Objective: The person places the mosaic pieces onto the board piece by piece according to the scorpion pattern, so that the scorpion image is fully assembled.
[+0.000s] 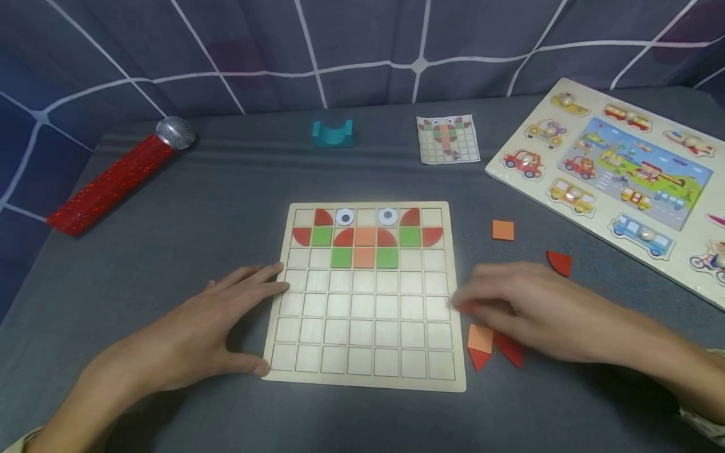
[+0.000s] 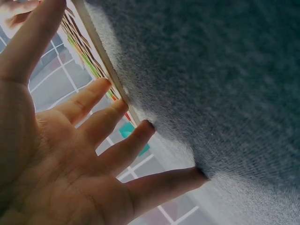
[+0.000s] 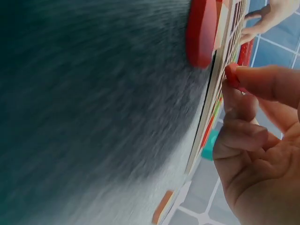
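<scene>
A dark blue curtain with white lines (image 1: pixel 362 50) hangs behind a dark grey desk (image 1: pixel 226 163). The left hand (image 1: pixel 209 327) has its fingers spread, fingertips and thumb against the left edge of a wooden grid board (image 1: pixel 362 308), which lies flat between the hands. The right hand (image 1: pixel 527 308) pinches a small red piece (image 3: pixel 232 75) between thumb and finger at the board's right edge; the piece's shape cannot be told. Beneath and beside that hand lie a light orange square (image 1: pixel 480 338), a red triangle (image 1: pixel 479 360) touching it and a partly covered red piece (image 1: pixel 508 349).

Red quarter circles, green and orange squares and two eye pieces fill cells in the board's three far rows. Beyond the right hand rest a red quarter circle (image 1: pixel 559 263) and a darker orange square (image 1: pixel 503 230). Farther out are a pattern card (image 1: pixel 448 139), a teal cradle-shaped block (image 1: pixel 332 134), a picture puzzle (image 1: pixel 640 170) at the right and a red microphone (image 1: pixel 116 179) at the left.
</scene>
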The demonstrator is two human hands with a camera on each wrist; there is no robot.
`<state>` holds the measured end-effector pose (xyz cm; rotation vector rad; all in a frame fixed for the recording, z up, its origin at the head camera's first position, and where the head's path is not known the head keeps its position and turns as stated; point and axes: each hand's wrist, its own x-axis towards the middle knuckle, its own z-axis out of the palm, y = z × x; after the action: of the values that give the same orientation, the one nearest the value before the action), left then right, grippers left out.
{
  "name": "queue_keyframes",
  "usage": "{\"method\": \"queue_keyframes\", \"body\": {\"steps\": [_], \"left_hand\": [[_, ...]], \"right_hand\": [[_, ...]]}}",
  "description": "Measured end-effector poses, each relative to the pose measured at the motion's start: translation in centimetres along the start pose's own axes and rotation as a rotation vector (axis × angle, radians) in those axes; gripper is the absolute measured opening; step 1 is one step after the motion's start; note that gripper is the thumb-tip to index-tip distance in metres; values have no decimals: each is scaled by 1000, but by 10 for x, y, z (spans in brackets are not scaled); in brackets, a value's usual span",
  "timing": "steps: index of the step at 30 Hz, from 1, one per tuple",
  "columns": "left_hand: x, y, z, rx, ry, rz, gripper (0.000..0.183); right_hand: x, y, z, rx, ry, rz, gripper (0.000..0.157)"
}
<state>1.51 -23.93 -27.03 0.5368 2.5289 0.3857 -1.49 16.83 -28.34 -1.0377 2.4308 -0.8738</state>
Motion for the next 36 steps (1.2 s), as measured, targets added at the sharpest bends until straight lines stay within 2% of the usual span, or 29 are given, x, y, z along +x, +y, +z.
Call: {"method": "queue_keyframes", "body": {"steps": [4, 11, 15, 24, 32, 36], "left_hand": [[0, -1, 0, 1, 8, 7, 103], [0, -1, 0, 20, 26, 24, 106], [-1, -1, 0, 22, 29, 32, 106], [2, 0, -2, -1, -5, 1, 104], [1, -1, -2, 5, 9, 11, 102], [0, -1, -2, 6, 7, 7, 102]], "right_hand": [[11, -6, 5, -21, 40, -43, 24], [36, -19, 10, -20, 53, -17, 24], [52, -26, 15, 6, 79, -67, 24], [88, -45, 24, 69, 42, -124, 23], [114, -57, 30, 25, 17, -57, 20], [122, -59, 34, 1, 4, -57, 17]]}}
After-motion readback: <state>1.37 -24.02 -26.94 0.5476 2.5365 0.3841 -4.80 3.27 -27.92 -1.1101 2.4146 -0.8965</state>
